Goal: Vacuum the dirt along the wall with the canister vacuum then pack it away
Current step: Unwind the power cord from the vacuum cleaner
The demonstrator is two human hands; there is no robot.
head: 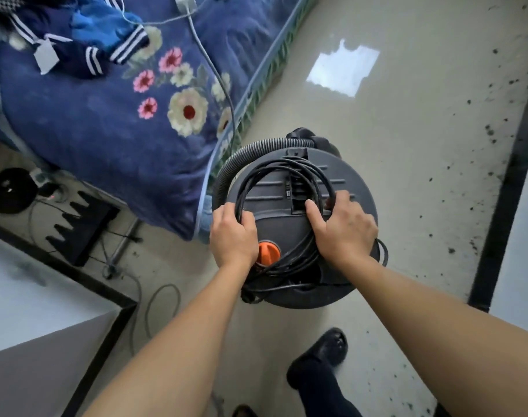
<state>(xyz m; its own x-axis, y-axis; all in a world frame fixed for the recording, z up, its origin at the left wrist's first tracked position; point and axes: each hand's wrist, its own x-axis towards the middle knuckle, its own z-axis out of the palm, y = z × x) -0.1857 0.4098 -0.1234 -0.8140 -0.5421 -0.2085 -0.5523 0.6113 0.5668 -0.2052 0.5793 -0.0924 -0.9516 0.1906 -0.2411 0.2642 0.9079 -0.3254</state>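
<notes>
A dark grey canister vacuum [347, 182] stands on the floor in the middle of the view, seen from above, with an orange knob [268, 251] on its lid. A black power cord [287, 173] lies coiled on top. My left hand [232, 233] grips the coil at its left side. My right hand [344, 227] curls over the coil at its right side, fingers around the strands. A grey ribbed hose [244, 155] curves round the vacuum's far left rim. Dark dirt specks [488, 130] lie scattered along the black skirting [503, 191] at the right wall.
A bed with a blue flowered quilt [106, 121] stands close on the vacuum's left, cables trailing across it. A black pad and loose wires [163, 299] lie on the floor at the left. My black slipper [326, 347] is below the vacuum. Shiny beige floor [392, 121] stretches ahead.
</notes>
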